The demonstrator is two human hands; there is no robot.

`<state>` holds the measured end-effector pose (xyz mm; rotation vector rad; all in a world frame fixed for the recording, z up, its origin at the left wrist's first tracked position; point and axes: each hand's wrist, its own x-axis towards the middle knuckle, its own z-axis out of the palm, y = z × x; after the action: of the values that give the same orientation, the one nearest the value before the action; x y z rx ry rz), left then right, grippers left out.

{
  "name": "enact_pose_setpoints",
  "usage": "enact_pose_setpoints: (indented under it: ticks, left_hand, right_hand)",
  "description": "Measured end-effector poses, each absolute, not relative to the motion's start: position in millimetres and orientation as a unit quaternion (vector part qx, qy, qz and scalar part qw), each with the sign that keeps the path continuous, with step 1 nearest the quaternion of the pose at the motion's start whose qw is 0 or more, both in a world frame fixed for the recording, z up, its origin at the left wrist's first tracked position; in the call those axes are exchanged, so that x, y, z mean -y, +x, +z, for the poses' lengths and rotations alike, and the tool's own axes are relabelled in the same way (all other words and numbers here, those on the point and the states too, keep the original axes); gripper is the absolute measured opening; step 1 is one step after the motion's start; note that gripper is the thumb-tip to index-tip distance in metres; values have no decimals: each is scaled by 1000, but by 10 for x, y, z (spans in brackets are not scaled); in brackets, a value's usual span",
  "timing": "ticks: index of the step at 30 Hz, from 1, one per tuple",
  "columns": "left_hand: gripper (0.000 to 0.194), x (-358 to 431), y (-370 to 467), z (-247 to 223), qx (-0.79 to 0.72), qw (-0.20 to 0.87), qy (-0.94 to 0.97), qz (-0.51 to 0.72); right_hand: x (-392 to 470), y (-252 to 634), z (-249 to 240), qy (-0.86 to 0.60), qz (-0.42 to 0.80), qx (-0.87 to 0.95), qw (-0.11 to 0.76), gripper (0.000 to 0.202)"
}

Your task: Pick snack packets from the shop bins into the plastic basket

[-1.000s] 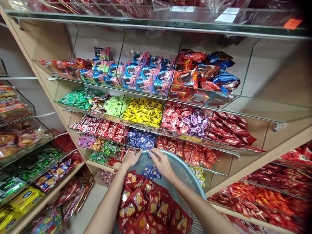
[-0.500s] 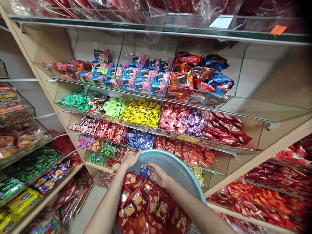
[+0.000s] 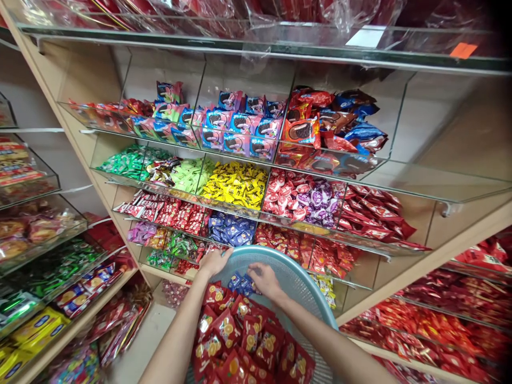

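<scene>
A teal mesh basket (image 3: 320,298) is in front of me, its far side close to the shelf front. Red packets with orange-slice prints (image 3: 256,336) fill its near part. My left hand (image 3: 214,262) is closed over the basket's left rim. Inside the basket, my right hand (image 3: 264,281) hovers with fingers loosely bent and apart, and I see nothing between them. Several blue-wrapped candies (image 3: 242,284) lie just left of its fingertips, beside the red packets. More blue candies of similar look (image 3: 231,229) sit in a shelf compartment beyond the rim.
Glass-fronted shelves hold yellow candies (image 3: 236,184), pink-and-blue cookie packs (image 3: 236,128) and red and purple sweets (image 3: 304,197). A glass shelf edge (image 3: 256,48) crosses the top. A side shelf with yellow packs (image 3: 38,330) stands left; red goods (image 3: 440,320) fill lower shelves at right.
My right hand has let go of the blue candies, which now lie in the basket, and has drawn slightly up and right. My left hand keeps its hold on the rim.
</scene>
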<state>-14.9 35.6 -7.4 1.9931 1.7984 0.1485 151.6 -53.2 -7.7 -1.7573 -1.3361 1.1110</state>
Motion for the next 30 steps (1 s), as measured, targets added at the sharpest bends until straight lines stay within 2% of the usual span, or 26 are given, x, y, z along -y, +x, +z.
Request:
enact_pose_setpoints:
  ticks: [2,4,10,14,23,30]
  left_hand:
    - [84,-365,-151,-94,-648,225,725,58]
    - [84,-372,-153,-111,-646,227,726,61]
    - [82,-365,-144,-102,-650,222,725,59]
    - [82,-368,-144,-117,-655,218,721,61]
    - [82,-365,-157,-116,-645,215,730,67]
    - [83,-380,-157,-134,-644,212,732,63]
  right_hand:
    - [418,1559,38,-646,275,629,335,20]
    - [264,1582,187,-606,172,715,304,25]
    - [-302,1509,575,-573,50,817,36,36]
    - [-562,1414,600,-536,-2,842,-65,34]
    - [-736,1390,498,-514,4,851,-112,30]
    - [-743,1395,453,-516,-9,849,-113,31]
